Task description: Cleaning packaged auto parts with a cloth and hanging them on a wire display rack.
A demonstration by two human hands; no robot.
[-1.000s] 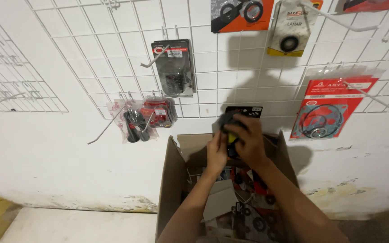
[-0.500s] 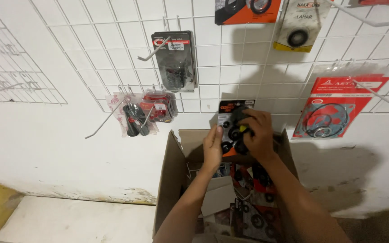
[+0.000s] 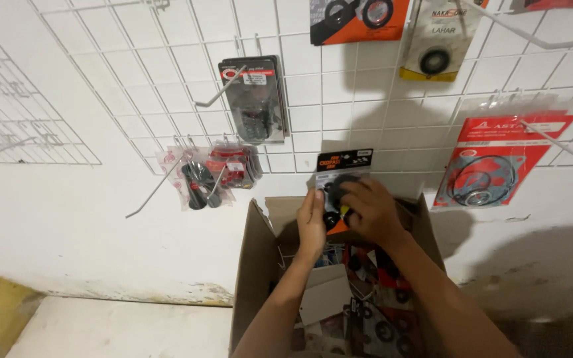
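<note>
left hand (image 3: 312,222) pinches the left edge of a carded parts packet (image 3: 341,174) at frame centre, above the open cardboard box (image 3: 254,265); right hand (image 3: 371,212) wraps its front, fingers curled. it looks light, stiff-backed, with slick plastic; best held by the card edges

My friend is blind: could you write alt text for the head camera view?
Both hands, left hand and right hand, hold a black-and-orange packet above an open cardboard box of similar packets, before a white wire grid hung with packaged parts.
</note>
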